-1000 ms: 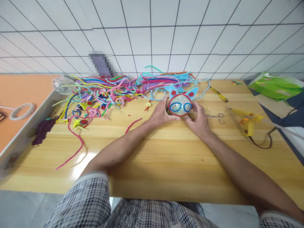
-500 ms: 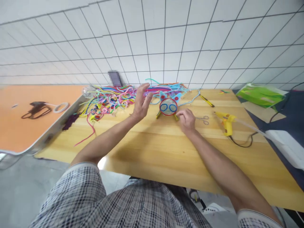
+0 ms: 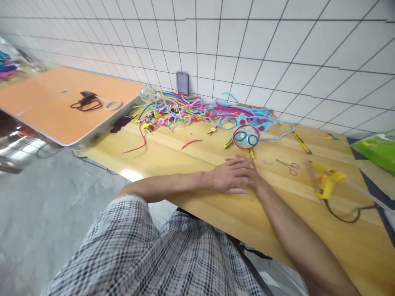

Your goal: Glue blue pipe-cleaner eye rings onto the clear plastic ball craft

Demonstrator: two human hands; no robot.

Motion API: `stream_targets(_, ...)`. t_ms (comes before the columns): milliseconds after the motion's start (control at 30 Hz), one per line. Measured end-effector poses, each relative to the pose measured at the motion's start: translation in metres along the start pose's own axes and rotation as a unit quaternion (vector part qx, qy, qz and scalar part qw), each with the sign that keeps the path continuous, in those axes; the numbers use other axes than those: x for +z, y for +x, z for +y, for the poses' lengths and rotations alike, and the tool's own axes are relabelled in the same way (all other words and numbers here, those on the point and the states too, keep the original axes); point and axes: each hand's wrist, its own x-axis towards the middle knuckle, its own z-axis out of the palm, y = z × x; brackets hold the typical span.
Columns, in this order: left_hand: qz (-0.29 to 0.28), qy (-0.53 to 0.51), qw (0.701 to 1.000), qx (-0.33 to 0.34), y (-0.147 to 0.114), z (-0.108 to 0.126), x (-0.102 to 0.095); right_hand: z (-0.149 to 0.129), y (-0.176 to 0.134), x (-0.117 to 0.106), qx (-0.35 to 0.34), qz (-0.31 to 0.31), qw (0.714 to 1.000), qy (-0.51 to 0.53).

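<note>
My left hand [image 3: 228, 177] lies flat across my right hand [image 3: 253, 172] on the table, its fingers stretched out and holding nothing. Most of the right hand's fingers are covered, so their pose does not show. Just beyond both hands, apart from them, stands a cat-like figure [image 3: 246, 137]. It has a round clear face rimmed in red, two blue rings, light blue ears with red centres and yellow-and-black legs. Right of the hands lie small scissors [image 3: 289, 166] and a short blue scrap [image 3: 269, 163].
Tangled pipe cleaners [image 3: 185, 109] heap along the tiled wall, where a blurred phone-like object [image 3: 182, 83] leans. A yellow glue gun [image 3: 326, 181] with a black cord and a yellow cutter knife [image 3: 302, 143] lie to the right. An orange board [image 3: 61, 117] is at left.
My left hand has come down from its raised place left of the figure onto my right hand. The right hand has drawn back from the figure's leg. The camera view has turned.
</note>
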Motion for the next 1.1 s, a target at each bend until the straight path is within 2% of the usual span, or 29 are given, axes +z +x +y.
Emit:
stream_targets(67,0.02,-0.009,0.999,-0.049,-0.031,-0.006,-0.016,0.004,0.016,-0.008,-0.019,-0.073,0.997,-0.003)
stream_targets(167,0.049,0.041,0.975,-0.211,-0.081,-0.023,-0.049,0.003,0.025,-0.008,-0.027,-0.124,0.991,-0.042)
stream_targets(233,0.072,0.109,0.93,-0.342,-0.108,-0.04,-0.071,0.0,0.024,-0.005,-0.043,-0.143,0.985,-0.081)
stream_targets(300,0.062,0.159,0.871,-0.462,-0.128,-0.059,-0.09,-0.003,0.022,-0.004,-0.066,-0.156,0.98,-0.108)
stream_targets(333,0.047,0.167,0.849,-0.5,-0.135,-0.069,-0.098,-0.004,0.022,-0.004,-0.075,-0.155,0.979,-0.111)
stream_targets(400,0.006,0.14,0.836,-0.53,-0.143,-0.083,-0.109,-0.004,0.021,-0.004,-0.09,-0.144,0.979,-0.114)
stream_targets(467,-0.02,0.102,0.844,-0.526,-0.143,-0.091,-0.117,-0.004,0.02,-0.004,-0.111,-0.133,0.977,-0.121)
stream_targets(567,-0.024,0.073,0.87,-0.486,-0.137,-0.091,-0.119,-0.006,0.019,-0.006,-0.142,-0.109,0.973,-0.145)
stream_targets(667,-0.01,0.058,0.904,-0.424,-0.125,-0.078,-0.111,-0.016,0.02,-0.011,-0.143,-0.051,0.974,-0.166)
stream_targets(767,-0.021,0.055,0.939,-0.339,-0.107,-0.062,-0.097,-0.035,0.024,-0.017,-0.111,0.004,0.978,-0.177)
stream_targets(833,-0.022,0.067,0.958,-0.276,-0.093,-0.055,-0.088,-0.049,0.027,-0.02,-0.101,-0.006,0.976,-0.193)
stream_targets(967,0.01,0.077,0.981,-0.179,-0.068,-0.053,-0.074,-0.067,0.028,-0.024,-0.078,-0.09,0.964,-0.239)
stream_targets(1033,0.031,0.059,0.985,-0.159,-0.059,-0.055,-0.068,-0.07,0.026,-0.027,-0.056,-0.103,0.962,-0.246)
stream_targets(1100,0.051,0.011,0.984,-0.168,-0.055,-0.057,-0.063,-0.069,0.023,-0.031,-0.04,-0.097,0.964,-0.245)
